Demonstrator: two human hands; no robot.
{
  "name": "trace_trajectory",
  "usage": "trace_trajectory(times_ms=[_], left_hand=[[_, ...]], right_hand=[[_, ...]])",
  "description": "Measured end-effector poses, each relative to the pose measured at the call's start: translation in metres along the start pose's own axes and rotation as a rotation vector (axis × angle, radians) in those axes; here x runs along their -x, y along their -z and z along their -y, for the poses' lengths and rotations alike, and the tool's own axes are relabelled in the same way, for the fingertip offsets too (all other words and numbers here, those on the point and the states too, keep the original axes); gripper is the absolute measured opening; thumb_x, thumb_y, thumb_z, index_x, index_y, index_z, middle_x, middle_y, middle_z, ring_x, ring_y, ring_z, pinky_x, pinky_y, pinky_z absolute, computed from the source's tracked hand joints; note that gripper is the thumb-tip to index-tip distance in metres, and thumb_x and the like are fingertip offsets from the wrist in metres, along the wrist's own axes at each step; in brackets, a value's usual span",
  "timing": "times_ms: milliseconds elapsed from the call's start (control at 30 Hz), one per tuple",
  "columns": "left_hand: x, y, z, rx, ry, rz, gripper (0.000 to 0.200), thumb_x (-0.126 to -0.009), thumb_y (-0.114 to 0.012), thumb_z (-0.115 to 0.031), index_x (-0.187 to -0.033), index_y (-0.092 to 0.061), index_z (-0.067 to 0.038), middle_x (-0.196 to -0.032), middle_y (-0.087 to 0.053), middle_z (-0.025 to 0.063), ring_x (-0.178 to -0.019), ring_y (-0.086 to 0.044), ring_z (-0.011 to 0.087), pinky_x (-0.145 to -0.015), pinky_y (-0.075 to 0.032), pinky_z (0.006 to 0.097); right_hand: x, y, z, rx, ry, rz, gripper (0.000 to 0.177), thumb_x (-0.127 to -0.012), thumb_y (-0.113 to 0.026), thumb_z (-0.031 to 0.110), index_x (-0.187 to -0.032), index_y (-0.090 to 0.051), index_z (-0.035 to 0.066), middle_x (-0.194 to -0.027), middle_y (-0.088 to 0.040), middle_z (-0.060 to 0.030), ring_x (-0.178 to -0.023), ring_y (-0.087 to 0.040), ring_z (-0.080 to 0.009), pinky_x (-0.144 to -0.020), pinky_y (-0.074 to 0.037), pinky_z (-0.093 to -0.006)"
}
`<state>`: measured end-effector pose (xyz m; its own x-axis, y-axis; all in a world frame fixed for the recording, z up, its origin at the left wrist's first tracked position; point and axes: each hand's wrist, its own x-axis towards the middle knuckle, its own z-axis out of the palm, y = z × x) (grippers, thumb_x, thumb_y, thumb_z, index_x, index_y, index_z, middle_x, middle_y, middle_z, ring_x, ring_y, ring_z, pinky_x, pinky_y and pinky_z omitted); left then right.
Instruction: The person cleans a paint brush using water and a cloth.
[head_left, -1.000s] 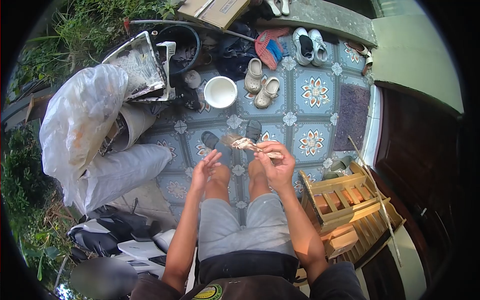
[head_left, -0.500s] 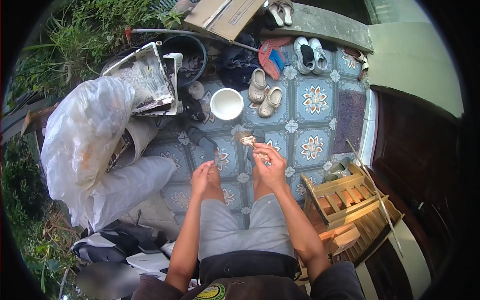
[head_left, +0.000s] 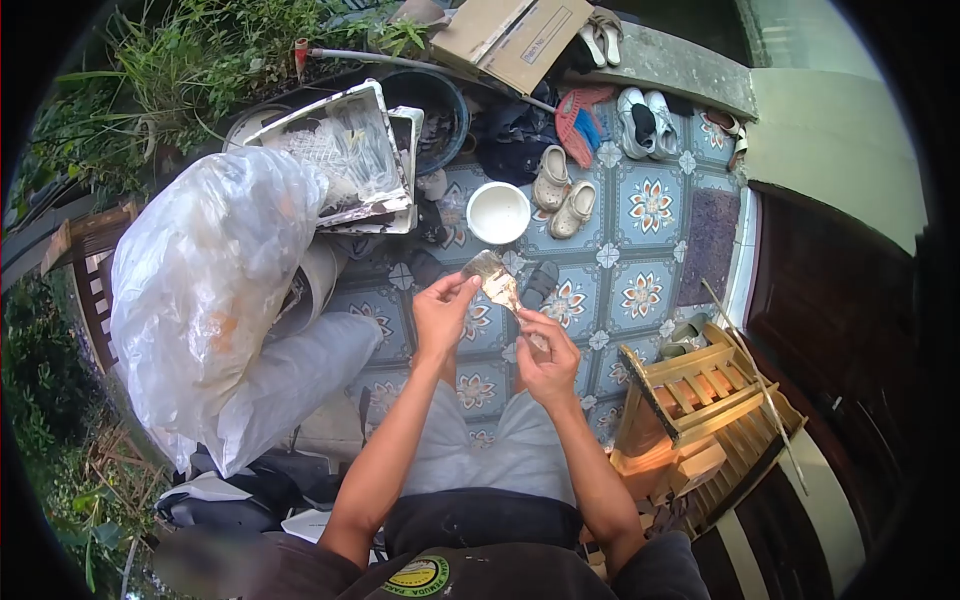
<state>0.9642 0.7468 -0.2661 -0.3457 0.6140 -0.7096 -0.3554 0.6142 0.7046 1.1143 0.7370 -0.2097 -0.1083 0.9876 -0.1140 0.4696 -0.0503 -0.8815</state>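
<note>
The paintbrush (head_left: pixel 497 281) is held above the tiled floor (head_left: pixel 650 210), in front of the knees, between both hands. The right hand (head_left: pixel 548 358) is closed around the lower end of the handle, so that the brush is tilted with its bristles (head_left: pixel 483 266) up and away from the body. The left hand (head_left: pixel 440 316) is pinched on the bristles with thumb and fingertips. The bristles appear pale and clumped, so the work on them is judged to be under way and not complete; how much has been loosened or removed cannot be told. A white bowl (head_left: pixel 498 212) stands on the floor just beyond the brush, apart from both hands, and its contents cannot be made out. A pair of sandals (head_left: pixel 562 195) lies beside the bowl, a large plastic bag (head_left: pixel 210 290) is at the left, and a wooden crate (head_left: pixel 690 400) is at the right; none of these is touched
</note>
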Motion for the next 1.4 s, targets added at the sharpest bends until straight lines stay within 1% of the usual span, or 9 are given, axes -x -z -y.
trace_trajectory(times_ms=[133,233,400,667,800,900,1233,1333,1400], left_hand=[[-0.004,0.014,-0.003,-0.100,-0.064,0.013,0.022,-0.075,-0.070,-0.014,-0.090,-0.066,0.002,-0.063,-0.058,-0.0027,-0.053,-0.044,0.0001,-0.047,-0.033,0.0156],[-0.008,0.016,0.001,-0.138,-0.070,0.021,0.023,-0.074,-0.071,-0.016,-0.089,-0.067,0.001,-0.060,-0.057,-0.0034,-0.049,-0.042,0.0001,-0.044,-0.032,0.0163],[-0.013,-0.005,0.004,-0.030,-0.107,-0.071,0.025,-0.073,-0.072,-0.022,-0.083,-0.068,0.000,-0.057,-0.055,-0.0030,-0.045,-0.043,0.0019,-0.040,-0.031,0.0180],[0.002,-0.051,-0.004,0.162,0.558,0.191,0.023,-0.079,-0.067,-0.029,-0.072,-0.059,-0.009,-0.058,-0.050,-0.0051,-0.044,-0.031,0.0016,-0.040,-0.021,0.0170],[0.002,-0.069,0.033,-0.117,0.536,0.061,0.027,-0.076,-0.069,-0.031,-0.082,-0.064,-0.005,-0.065,-0.059,-0.0010,-0.047,-0.042,0.0023,-0.038,-0.030,0.0190],[-0.002,-0.077,0.058,-0.446,0.351,-0.123,0.040,-0.076,-0.068,-0.034,-0.095,-0.065,0.001,-0.067,-0.063,0.0044,-0.064,-0.058,0.0096,-0.059,-0.046,0.0208],[-0.141,-0.051,0.157,-0.485,0.246,-0.158,0.036,-0.080,-0.061,-0.037,-0.094,-0.066,-0.004,-0.071,-0.064,0.0030,-0.054,-0.048,0.0041,-0.048,-0.034,0.0192],[-0.250,-0.044,0.181,-0.675,0.173,-0.110,0.034,-0.080,-0.061,-0.033,-0.097,-0.065,-0.004,-0.074,-0.065,0.0050,-0.058,-0.051,0.0059,-0.054,-0.040,0.0212],[-0.293,-0.042,0.179,-0.575,0.289,-0.162,0.036,-0.077,-0.061,-0.035,-0.097,-0.065,-0.005,-0.078,-0.067,0.0069,-0.077,-0.062,0.0152,-0.074,-0.045,0.0271]], right_hand=[[-0.001,-0.031,0.018,-0.393,-0.452,-0.292,0.024,-0.079,-0.060,0.004,-0.101,-0.057,-0.004,-0.093,-0.062,-0.0115,-0.074,-0.063,-0.0139,-0.060,-0.049,-0.0244],[-0.009,-0.022,-0.001,-0.369,-0.838,0.346,0.034,-0.090,-0.052,0.027,-0.105,-0.055,-0.003,-0.073,-0.060,-0.0038,-0.051,-0.051,-0.0051,-0.046,-0.040,-0.0198],[-0.004,-0.019,-0.037,-0.268,-0.553,0.320,0.024,-0.091,-0.051,0.026,-0.094,-0.056,0.003,-0.059,-0.048,0.0031,-0.047,-0.038,-0.0029,-0.042,-0.030,-0.0205],[-0.031,0.072,-0.054,-0.320,-0.602,0.605,0.025,-0.090,-0.050,0.027,-0.091,-0.053,0.003,-0.059,-0.044,0.0026,-0.056,-0.041,-0.0049,-0.051,-0.037,-0.0232],[-0.034,0.089,-0.102,0.037,-0.417,0.670,0.027,-0.090,-0.046,0.026,-0.097,-0.054,0.002,-0.067,-0.059,-0.0140,-0.064,-0.059,-0.0308,-0.058,-0.043,-0.0395],[-0.042,0.085,-0.140,0.129,-0.512,0.613,0.028,-0.090,-0.041,0.024,-0.101,-0.054,0.002,-0.075,-0.060,-0.0223,-0.075,-0.057,-0.0419,-0.066,-0.043,-0.0474],[-0.108,-0.045,-0.271,0.537,-0.451,0.552,0.025,-0.085,-0.047,0.019,-0.103,-0.056,0.006,-0.096,-0.057,-0.0209,-0.089,-0.058,-0.0372,-0.077,-0.047,-0.0448],[-0.143,-0.117,-0.345,0.747,-0.387,0.598,0.025,-0.083,-0.051,0.020,-0.098,-0.059,0.002,-0.098,-0.058,-0.0182,-0.085,-0.062,-0.0316,-0.072,-0.051,-0.0392],[-0.150,-0.154,-0.386,0.838,-0.347,0.615,0.022,-0.080,-0.052,0.013,-0.097,-0.060,0.002,-0.098,-0.059,-0.0147,-0.085,-0.062,-0.0286,-0.071,-0.052,-0.0371]])
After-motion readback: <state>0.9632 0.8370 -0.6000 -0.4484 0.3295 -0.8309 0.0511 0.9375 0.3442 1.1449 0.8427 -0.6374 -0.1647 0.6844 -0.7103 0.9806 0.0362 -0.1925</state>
